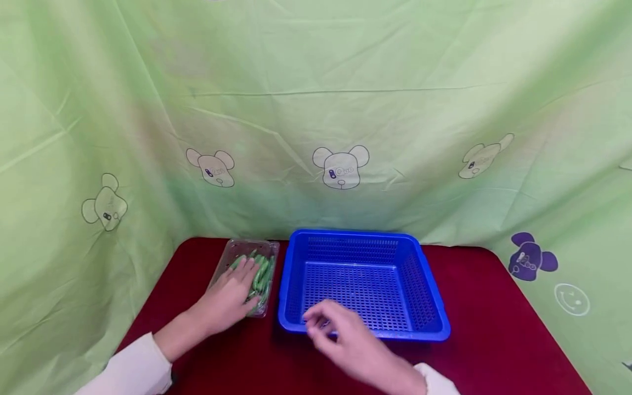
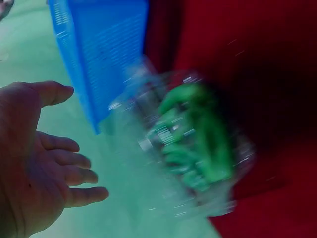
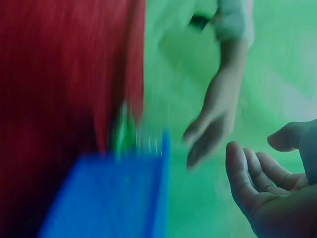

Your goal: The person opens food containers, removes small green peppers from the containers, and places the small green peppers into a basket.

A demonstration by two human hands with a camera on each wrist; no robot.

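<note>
Reaching over the clear plastic clamshell of green pods [image 1: 250,271], the left hand [image 1: 232,293] lies with its fingers spread and relaxed on or just above the lid; whether it truly touches cannot be told from the head view, and the left wrist view shows the palm open, fingers only loosely bent, holding nothing; the clamshell [image 2: 190,144] there is blurred, apart from the hand. The pack sits on the red tabletop [image 1: 494,329] toward its far left, just beside the left wall of the blue perforated basket [image 1: 434,323], which holds nothing that can be seen.

The right hand [image 1: 345,334] hovers at the near rim of the basket, fingers loosely curled, blurred; it grips nothing as far as the head view shows, and the right wrist view [image 3: 267,183] shows an open, cupped palm with nothing in it.

By my reading, the step in hand is the approach to the pack, with the grasp not yet made; the next move would call for the left fingers to close round the clamshell's edges, or to hold it down while the other hand finds the lid's lip; the thin plastic looks slippery and easily crushed, so a light, wide hold would suit it.

A green cloth backdrop printed with cartoon bear heads [image 1: 340,167] surrounds the table.
</note>
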